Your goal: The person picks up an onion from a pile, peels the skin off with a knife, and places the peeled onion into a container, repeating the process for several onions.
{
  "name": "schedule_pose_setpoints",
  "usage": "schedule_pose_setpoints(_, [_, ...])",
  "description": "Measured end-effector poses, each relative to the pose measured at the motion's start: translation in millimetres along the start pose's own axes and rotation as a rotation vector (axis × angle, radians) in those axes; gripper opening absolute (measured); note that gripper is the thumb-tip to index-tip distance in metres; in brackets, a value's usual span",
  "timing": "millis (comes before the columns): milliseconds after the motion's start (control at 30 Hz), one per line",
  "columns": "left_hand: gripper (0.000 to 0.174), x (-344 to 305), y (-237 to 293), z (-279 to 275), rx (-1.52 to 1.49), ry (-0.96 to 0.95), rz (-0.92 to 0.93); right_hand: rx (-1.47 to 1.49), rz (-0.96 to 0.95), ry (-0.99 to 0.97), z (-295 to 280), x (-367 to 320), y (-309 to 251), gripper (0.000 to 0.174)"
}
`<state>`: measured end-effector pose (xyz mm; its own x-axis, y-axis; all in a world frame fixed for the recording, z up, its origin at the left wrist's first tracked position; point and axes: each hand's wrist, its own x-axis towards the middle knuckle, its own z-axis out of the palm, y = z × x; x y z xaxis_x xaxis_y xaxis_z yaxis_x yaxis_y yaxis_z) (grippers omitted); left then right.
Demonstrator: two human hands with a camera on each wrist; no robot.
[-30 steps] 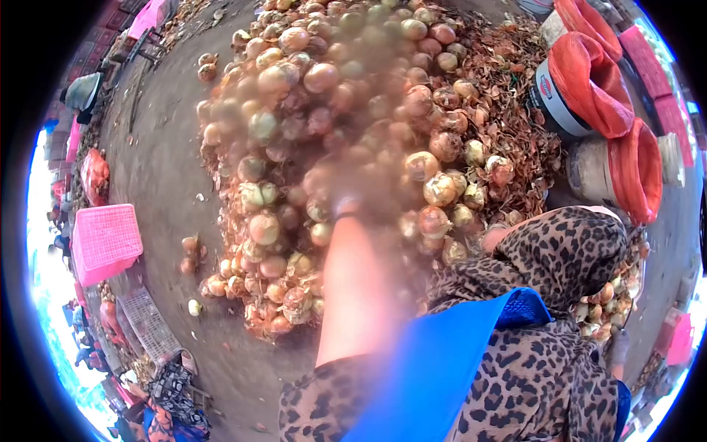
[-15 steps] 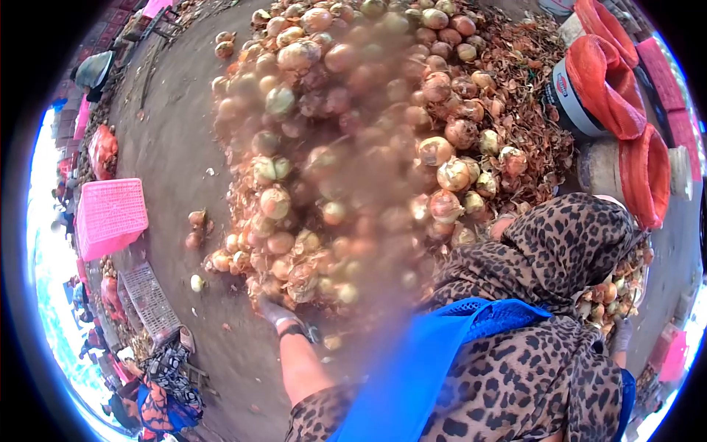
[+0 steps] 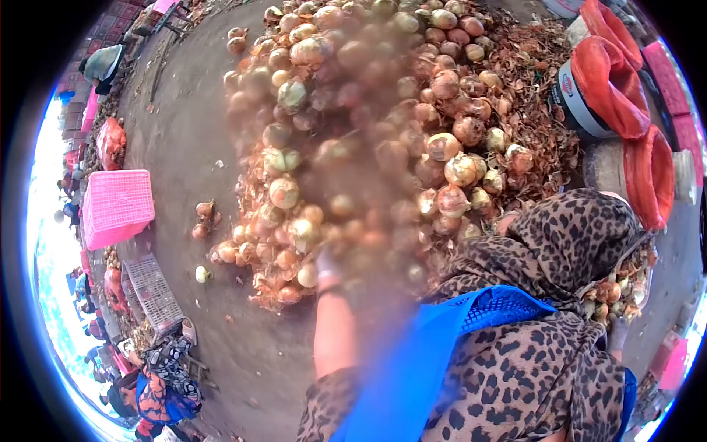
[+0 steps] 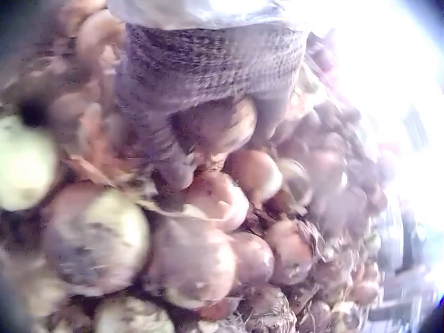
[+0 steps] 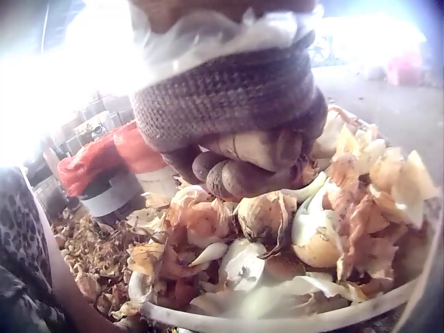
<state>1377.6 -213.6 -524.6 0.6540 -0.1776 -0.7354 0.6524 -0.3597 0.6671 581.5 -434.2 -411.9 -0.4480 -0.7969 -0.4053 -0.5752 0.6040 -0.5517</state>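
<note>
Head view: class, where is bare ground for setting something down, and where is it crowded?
There is bare ground between the pink crate and the onion heap, continuing toward the wire crate. Crowded: the onion skins and orange sacks right of the heap; the bowl is full.

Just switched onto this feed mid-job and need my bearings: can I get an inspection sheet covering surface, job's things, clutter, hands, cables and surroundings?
Surface: bare grey dirt ground.
Job's things: large heap of brown-skinned onions on the ground; white round basin holding peeled onions and skins.
Clutter: loose dry onion skins strewn beside the heap.
Hands: left hand, in a grey knit glove, grips a brown onion at the heap; right hand, gloved alike, holds a pale peeled onion over the basin.
Cables: nothing seen.
Surroundings: pink plastic crate, wire mesh crate, orange mesh sacks draped over buckets.
</note>
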Motion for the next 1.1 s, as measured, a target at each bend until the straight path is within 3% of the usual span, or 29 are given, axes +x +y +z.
schedule_pose_setpoints(100, [0.023,11,28,64,0.608,-0.041,0.04,0.092,-0.001,-0.009,7,-17,-26,0.014])
schedule_pose_setpoints(200, [0.019,29,11,117,0.826,-0.079,0.215,0.177,0.013,-0.004,10,-3,-18,0.015])
schedule_pose_setpoints(300, [0.016,38,-18,145,0.754,-0.106,0.286,0.109,0.03,0.019,-5,-10,-22,0.016])
schedule_pose_setpoints(400, [0.013,37,-50,141,0.21,-0.126,0.224,0.115,0.077,0.05,-19,-21,-20,0.014])
schedule_pose_setpoints(500, [0.012,34,-57,92,-0.238,0.03,0.145,0.099,0.115,0.111,-27,-19,-8,0.011])
schedule_pose_setpoints(600, [0.016,25,-35,2,-0.19,0.425,0.14,0.037,0.175,0.115,-24,-28,-18,0.009])
schedule_pose_setpoints(667, [0.027,84,-80,-106,0.134,0.673,0.153,-0.049,0.186,0.056,-25,-31,-19,0.009])
schedule_pose_setpoints(700, [0.036,108,-95,-140,0.052,0.685,0.119,-0.052,0.149,0.048,-27,-22,-7,0.009])
schedule_pose_setpoints(767, [0.042,95,-71,-149,-0.114,0.638,-0.034,-0.071,0.087,0.034,-34,-1,21,0.01])
schedule_pose_setpoints(800, [0.039,89,-49,-156,0.679,0.521,-0.036,-0.083,0.062,0.026,-34,0,24,0.011])
schedule_pose_setpoints(900, [0.047,117,-59,-142,1.007,0.2,0.301,-0.116,0.023,0.01,-35,-4,21,0.014])
schedule_pose_setpoints(933, [0.055,127,-58,-134,0.664,0.017,0.17,-0.128,0.005,0.007,-36,-4,15,0.015])
schedule_pose_setpoints(1033, [0.056,104,-6,-78,0.796,0.095,-0.159,-0.146,0.009,0.018,-29,-14,-9,0.017])
schedule_pose_setpoints(1067, [0.05,129,-20,-80,0.892,0.053,-0.169,-0.141,0.052,0.044,-16,-40,-40,0.018])
schedule_pose_setpoints(1100, [0.046,200,-77,-111,1.181,-0.057,-0.008,-0.101,0.077,0.058,-18,-44,-39,0.018])
